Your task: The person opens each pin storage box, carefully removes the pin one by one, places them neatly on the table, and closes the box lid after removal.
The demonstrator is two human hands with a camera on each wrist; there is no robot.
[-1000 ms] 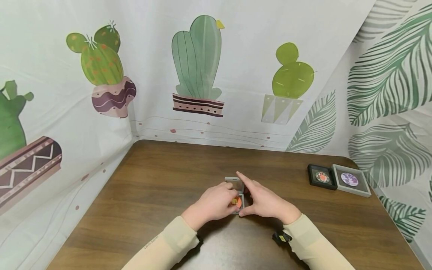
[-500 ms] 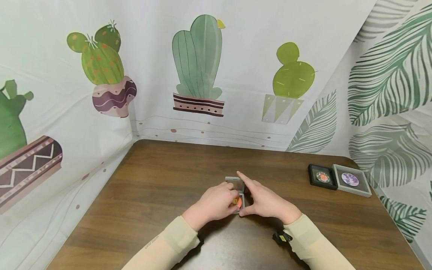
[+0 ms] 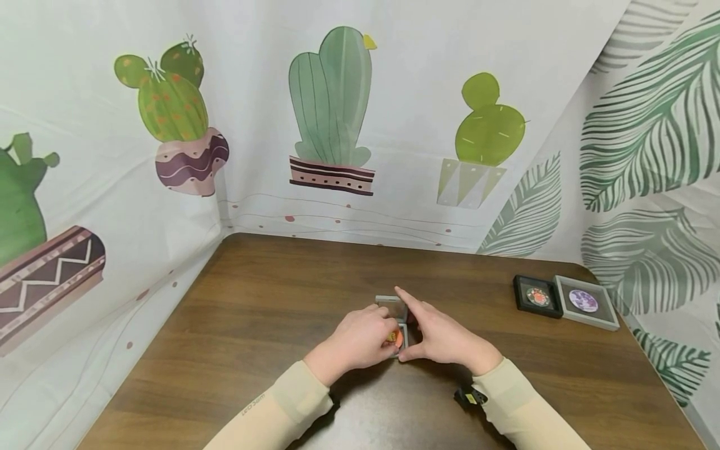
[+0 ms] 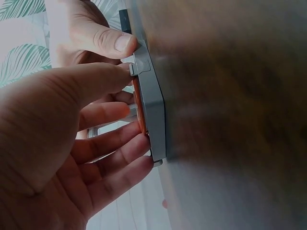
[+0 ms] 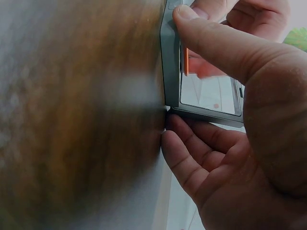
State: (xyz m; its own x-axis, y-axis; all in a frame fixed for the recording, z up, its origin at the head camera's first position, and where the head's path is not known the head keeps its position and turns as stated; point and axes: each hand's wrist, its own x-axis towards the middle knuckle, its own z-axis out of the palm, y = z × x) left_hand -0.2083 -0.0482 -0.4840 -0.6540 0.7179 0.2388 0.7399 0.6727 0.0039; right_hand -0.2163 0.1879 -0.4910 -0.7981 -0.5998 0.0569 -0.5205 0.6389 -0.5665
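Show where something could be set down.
Bare: the brown wood-grain tabletop between its left edge and the left hand, and between the right hand and square black frame. Crowded: the middle, both hands at the open square grey case, and the far right corner, that frame beside a square grey frame.

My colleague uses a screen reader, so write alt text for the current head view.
A person's left hand grips an orange disc at a small open gray case, which the right hand holds on a brown table. At far right lie a black case and a second gray case. White fabric printed with cacti and leaves hangs behind.
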